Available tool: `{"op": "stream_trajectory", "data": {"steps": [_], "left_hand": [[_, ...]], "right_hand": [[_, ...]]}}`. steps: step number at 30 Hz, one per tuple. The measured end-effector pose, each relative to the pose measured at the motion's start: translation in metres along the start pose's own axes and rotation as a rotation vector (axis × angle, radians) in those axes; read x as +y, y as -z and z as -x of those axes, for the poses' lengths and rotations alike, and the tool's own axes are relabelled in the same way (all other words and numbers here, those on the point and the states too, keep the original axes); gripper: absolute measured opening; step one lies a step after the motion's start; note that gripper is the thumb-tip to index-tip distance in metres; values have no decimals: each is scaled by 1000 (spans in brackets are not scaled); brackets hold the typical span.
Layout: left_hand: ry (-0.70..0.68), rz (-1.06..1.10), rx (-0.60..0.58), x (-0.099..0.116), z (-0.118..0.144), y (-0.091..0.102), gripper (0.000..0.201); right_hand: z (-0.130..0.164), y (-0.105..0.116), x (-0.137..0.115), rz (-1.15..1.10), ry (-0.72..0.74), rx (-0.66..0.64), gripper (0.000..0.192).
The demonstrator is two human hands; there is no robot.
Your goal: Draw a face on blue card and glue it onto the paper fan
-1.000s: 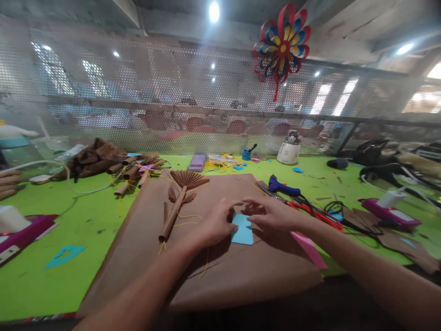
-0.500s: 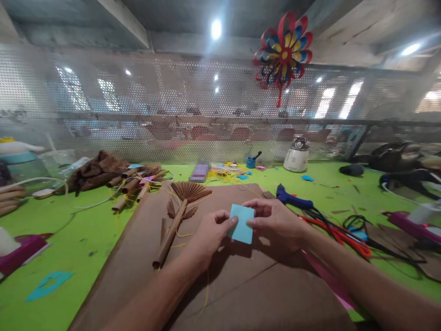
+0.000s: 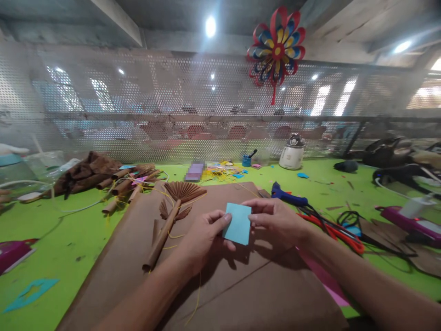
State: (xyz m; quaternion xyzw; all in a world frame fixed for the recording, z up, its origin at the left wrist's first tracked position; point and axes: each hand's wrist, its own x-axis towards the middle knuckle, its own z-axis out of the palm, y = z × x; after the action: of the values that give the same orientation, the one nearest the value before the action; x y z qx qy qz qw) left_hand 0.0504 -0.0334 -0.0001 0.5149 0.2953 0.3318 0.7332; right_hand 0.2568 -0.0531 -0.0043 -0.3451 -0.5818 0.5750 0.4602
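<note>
green table (image 3: 69,230), cluttered. brown paper sheet (image 3: 220,294) spread on it, a brown paper fan on a rolled stem (image 3: 172,209) lying at its left. left hand (image 3: 201,236) and right hand (image 3: 277,220), fingers pinching opposite edges of a blue paper square (image 3: 237,224), held just above the sheet.

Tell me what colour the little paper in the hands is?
Light blue: the paper shows best in the head view.

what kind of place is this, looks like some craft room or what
Most likely a paper-craft workshop. Both hands hold a small blue paper square over a brown paper sheet on a green table. A blue glue gun lies nearby, and a folded paper flower hangs on the mesh wall.
</note>
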Motion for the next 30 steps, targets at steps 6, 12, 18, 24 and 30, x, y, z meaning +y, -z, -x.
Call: {"op": "stream_trajectory", "data": {"steps": [6, 12, 18, 24, 30], "left_hand": [[-23, 34, 13, 1, 0, 0, 24], [-23, 41, 24, 2, 1, 0, 19], [16, 108, -34, 2, 3, -1, 16], [17, 148, -48, 2, 3, -2, 17], [1, 147, -65, 2, 3, -1, 18]], "right_hand": [[3, -4, -4, 51, 12, -60, 39], [4, -3, -5, 90, 17, -50, 40], [6, -5, -5, 56, 24, -62, 35], [7, -10, -8, -24, -5, -80, 37], [8, -11, -10, -13, -8, -50, 34]]}}
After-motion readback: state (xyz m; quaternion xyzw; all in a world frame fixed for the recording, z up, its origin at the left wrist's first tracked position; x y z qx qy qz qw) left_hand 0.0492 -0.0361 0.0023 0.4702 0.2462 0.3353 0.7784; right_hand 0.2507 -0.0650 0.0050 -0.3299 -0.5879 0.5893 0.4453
